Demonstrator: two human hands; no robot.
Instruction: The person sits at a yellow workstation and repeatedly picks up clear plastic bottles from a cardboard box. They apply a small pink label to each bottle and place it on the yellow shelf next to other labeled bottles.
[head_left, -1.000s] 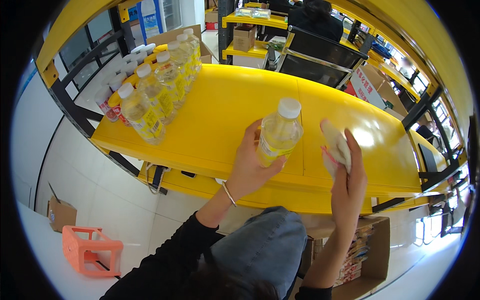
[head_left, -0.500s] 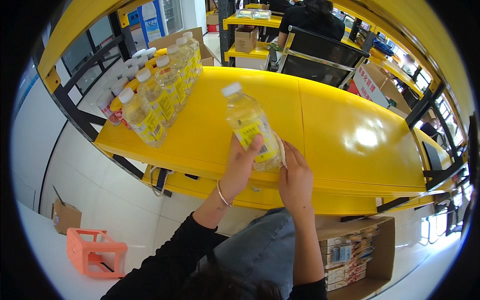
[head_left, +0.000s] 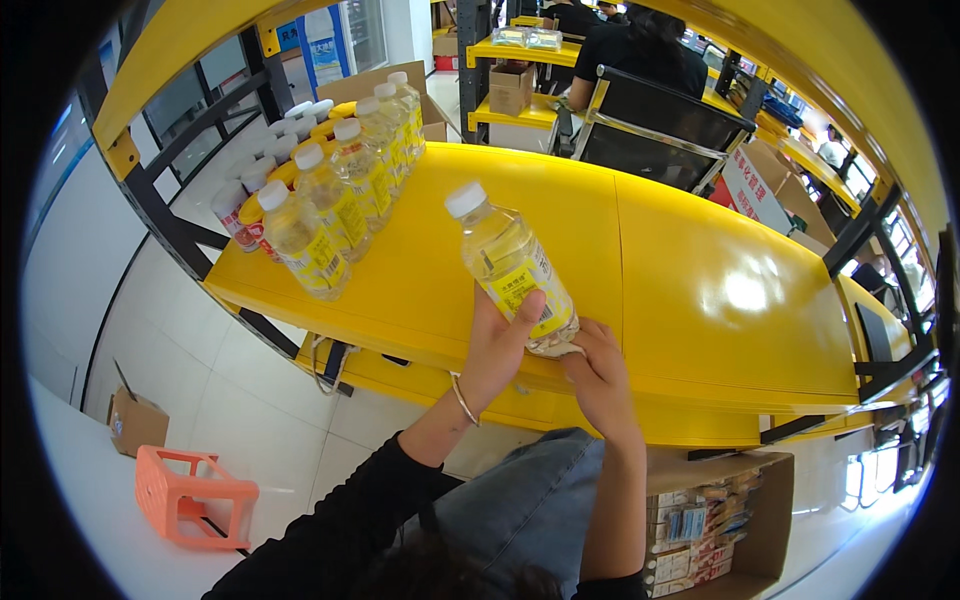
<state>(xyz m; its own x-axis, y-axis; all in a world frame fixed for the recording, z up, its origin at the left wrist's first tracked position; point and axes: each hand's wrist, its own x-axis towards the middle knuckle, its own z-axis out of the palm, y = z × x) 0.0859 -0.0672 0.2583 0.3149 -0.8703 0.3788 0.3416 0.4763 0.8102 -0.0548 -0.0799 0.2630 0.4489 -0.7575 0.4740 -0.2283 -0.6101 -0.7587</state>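
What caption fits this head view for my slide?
Left hand tilts a clear bottle over a yellow shelf while right hand presses a cloth to its base.

Black sleeves – jeans – thin bracelet (head_left: 462,398)

Just one view here, a head-worn fisheye looking steeply down and slightly forward over a yellow shelf (head_left: 700,290). It sits close: the left hand (head_left: 497,350) and right hand (head_left: 598,372) land near frame centre, forearms entering from the bottom edge. Straight shelf edges bow toward the rim, and the corners go black. Upper frame reaches a farther aisle; lower left catches floor tiles (head_left: 230,400).
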